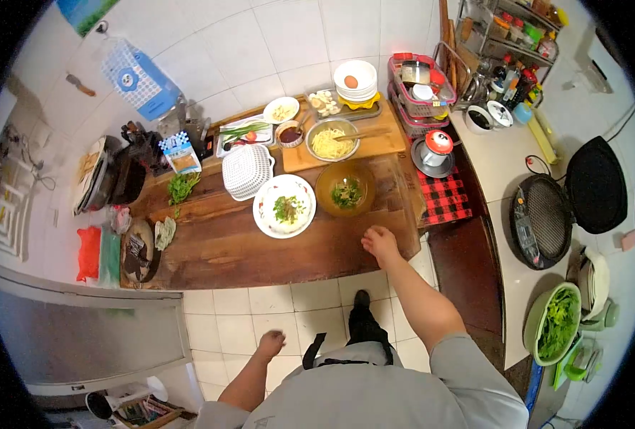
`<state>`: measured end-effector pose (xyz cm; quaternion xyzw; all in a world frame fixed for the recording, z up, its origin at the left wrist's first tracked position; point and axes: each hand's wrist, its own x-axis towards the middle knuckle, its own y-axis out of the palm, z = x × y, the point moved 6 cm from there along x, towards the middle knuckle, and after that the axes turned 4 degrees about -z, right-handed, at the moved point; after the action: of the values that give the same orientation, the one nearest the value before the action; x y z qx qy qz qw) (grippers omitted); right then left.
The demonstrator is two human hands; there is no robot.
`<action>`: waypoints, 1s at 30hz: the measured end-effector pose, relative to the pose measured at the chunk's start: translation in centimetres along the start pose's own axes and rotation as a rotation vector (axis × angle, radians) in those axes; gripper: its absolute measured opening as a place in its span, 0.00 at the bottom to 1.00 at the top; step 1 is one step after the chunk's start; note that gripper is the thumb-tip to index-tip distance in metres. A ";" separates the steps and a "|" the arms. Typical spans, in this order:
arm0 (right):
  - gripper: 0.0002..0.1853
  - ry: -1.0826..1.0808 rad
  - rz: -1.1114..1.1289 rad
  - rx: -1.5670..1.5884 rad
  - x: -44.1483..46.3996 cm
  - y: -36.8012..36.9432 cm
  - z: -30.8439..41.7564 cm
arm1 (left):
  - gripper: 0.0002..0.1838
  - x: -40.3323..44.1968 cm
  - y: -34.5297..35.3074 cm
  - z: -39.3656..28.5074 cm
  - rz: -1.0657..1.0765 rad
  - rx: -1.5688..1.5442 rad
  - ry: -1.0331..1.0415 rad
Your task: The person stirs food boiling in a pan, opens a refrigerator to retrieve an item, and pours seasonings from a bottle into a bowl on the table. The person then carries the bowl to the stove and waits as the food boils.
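Note:
My right hand [380,244] hovers over the front right of the wooden table, just below an amber bowl [362,187]. Its fingers are loosely bent and apart, with nothing visible in them. The amber bowl holds chopped greens in a dark mix. Left of it stands a white bowl [265,219] with chopped herbs [287,209] on pale contents. My left hand [272,343] hangs low in front of the table, over the floor tiles; it is small and smeared, so its fingers do not read clearly.
A steel bowl of yellow strips [329,145] with chopsticks rests on a cutting board [299,159]. A white basket [246,174] and leafy herbs [182,186] lie farther left. On the right counter are an open electric griddle [546,214] and a green bowl of leaves [558,325].

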<state>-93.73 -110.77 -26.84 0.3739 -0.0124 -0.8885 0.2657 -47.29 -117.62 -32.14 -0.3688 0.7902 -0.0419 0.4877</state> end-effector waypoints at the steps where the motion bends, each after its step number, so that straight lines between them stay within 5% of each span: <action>1: 0.27 0.010 -0.031 -0.002 1.3 0.6 1.3 | 0.21 1.2 0.9 -4.0 0.027 -0.033 0.013; 6: 0.32 0.096 -0.153 -0.009 6.1 2.1 3.7 | 0.24 2.7 4.6 -24.2 0.197 -0.284 0.063; 10: 0.35 0.111 -0.078 -0.085 10.1 2.3 2.4 | 0.24 5.2 6.3 -31.9 0.256 -0.424 0.073; 13: 0.33 0.025 -0.177 -0.280 12.3 0.7 0.4 | 0.26 6.4 7.2 -34.8 0.274 -0.437 0.084; 18: 0.23 -0.139 -0.132 -0.005 6.1 -2.2 -1.2 | 0.35 7.9 7.9 -36.0 0.272 -0.452 0.050; 23: 0.22 -0.060 -0.329 0.166 -7.5 -3.8 0.1 | 0.33 5.6 9.9 -38.0 0.617 -0.323 -0.029; 24: 0.22 -0.065 -0.361 0.388 -11.6 -4.0 -0.6 | 0.36 6.5 12.5 -37.2 0.912 -0.217 0.028; 30: 0.20 -0.155 -0.641 0.493 -22.5 -5.1 -5.6 | 0.34 0.0 16.7 -35.3 1.142 0.075 0.170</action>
<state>-79.27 -94.55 -17.19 0.3435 -0.1278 -0.9221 -0.1238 -84.63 -115.83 -20.87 0.1383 0.8984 0.1704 0.3804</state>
